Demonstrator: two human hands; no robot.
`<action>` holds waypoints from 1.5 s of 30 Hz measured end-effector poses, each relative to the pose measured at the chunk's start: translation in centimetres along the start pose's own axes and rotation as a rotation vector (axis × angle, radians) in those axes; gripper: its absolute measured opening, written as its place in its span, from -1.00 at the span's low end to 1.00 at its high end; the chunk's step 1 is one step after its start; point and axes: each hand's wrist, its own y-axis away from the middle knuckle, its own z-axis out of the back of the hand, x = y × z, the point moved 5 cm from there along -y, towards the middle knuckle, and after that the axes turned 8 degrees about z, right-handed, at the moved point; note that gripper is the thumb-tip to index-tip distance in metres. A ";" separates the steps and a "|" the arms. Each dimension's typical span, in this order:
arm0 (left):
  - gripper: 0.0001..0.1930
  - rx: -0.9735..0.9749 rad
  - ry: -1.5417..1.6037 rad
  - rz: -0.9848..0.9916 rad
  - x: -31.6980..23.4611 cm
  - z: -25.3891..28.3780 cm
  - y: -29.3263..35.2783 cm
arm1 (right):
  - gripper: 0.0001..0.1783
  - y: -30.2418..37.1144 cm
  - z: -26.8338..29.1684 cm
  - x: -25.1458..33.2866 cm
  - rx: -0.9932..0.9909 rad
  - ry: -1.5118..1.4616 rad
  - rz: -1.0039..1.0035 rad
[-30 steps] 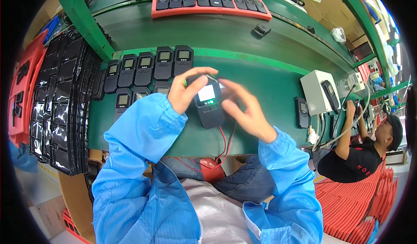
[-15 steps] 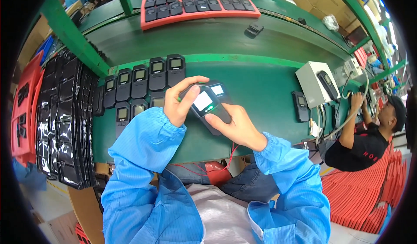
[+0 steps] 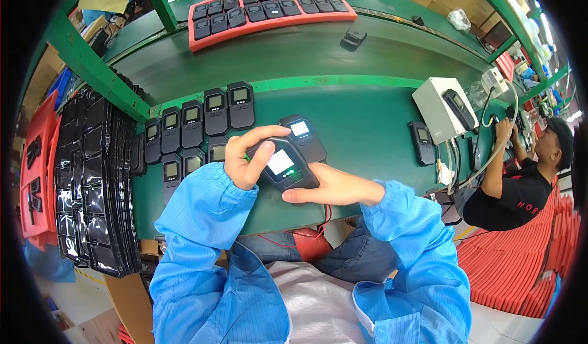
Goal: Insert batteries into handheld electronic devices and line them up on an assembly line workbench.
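Observation:
Between my two hands is a black handheld device with a lit white screen and small green lights below it. My left hand grips its upper left side, thumb along the screen's edge. Around its lower end is my right hand, the thumb lying across the front below the buttons. Just beyond, a second black device with a lit screen lies on the green table. To the left, several like devices with grey screens lie in two rows, the nearer row partly hidden by my left sleeve.
A red tray of black devices sits on the far belt, near a loose black part. At right are a white box, another device and cables. Black plastic trays stack at left. A co-worker works at far right.
The held device has moved slightly nearer to me, and more of the lit device behind it shows. My right thumb has shifted lower on the front. The view has shifted a little.

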 end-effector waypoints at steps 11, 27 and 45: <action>-0.70 -0.212 0.018 -0.001 1.0 0.6 -0.3 | -0.43 0.0 1.8 1.3 -0.408 0.408 0.338; -0.68 -0.341 0.162 0.225 3.1 3.1 -1.0 | -0.49 -0.8 12.0 -2.9 -0.937 -0.765 0.151; -0.37 -0.163 -1.237 0.049 6.7 1.9 -1.1 | -0.55 -1.5 0.2 -1.0 -0.305 1.149 0.471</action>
